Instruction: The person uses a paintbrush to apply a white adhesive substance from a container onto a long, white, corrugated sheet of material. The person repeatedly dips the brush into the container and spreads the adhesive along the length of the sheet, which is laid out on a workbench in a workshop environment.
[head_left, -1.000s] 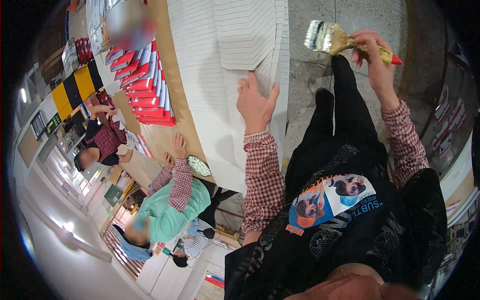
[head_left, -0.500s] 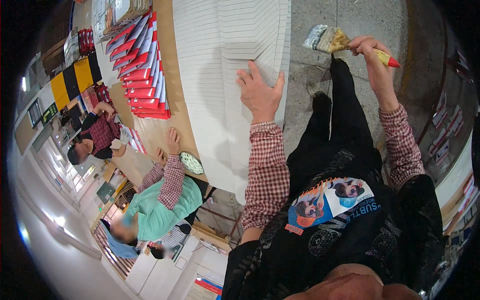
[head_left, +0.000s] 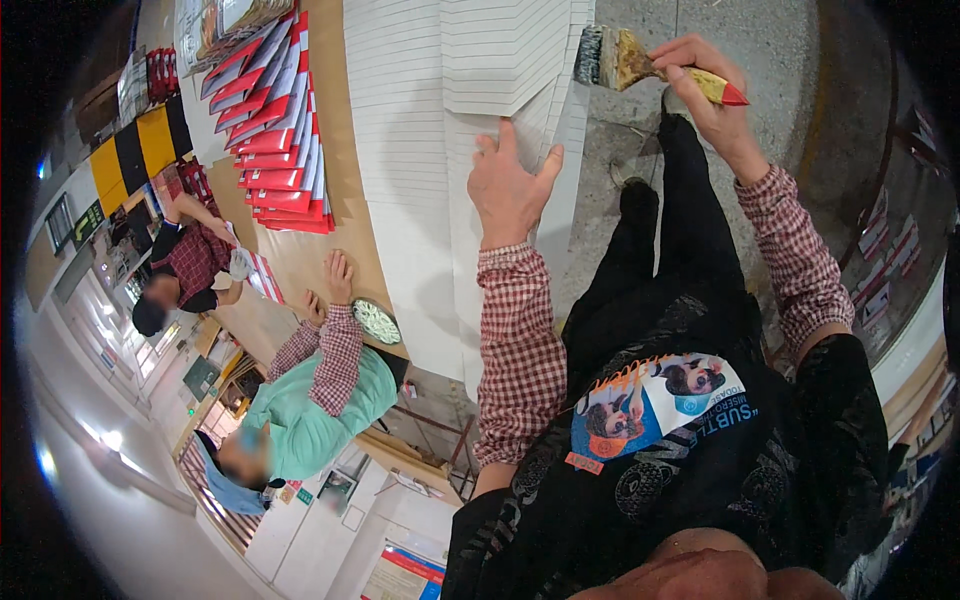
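My left hand (head_left: 512, 195) lies with its fingers spread on overlapping white paper sheets (head_left: 410, 215). Its index fingertip touches the pointed lower edge of the upper layer of sheets, whose edges form a row of fine parallel lines. A flat paintbrush (head_left: 622, 60) with a yellow, red-tipped handle is gripped in my right hand (head_left: 715, 95). The brush points left, its dark, whitish-streaked bristles close to the right edge of the sheets. Whether the bristles touch the paper, I cannot tell.
Left of the sheets, a fanned pile of red-and-white packets (head_left: 285, 150) lies on the brown table (head_left: 345, 170). A co-worker in a green apron (head_left: 315, 405) rests both hands at the table edge beside a pale green oval object (head_left: 376, 322). Another person (head_left: 195, 255) handles a red-and-white packet farther off.
My right hand has moved left with the paintbrush, bringing the bristles from over the floor to the edge of the sheets. The left hand stays on the paper.
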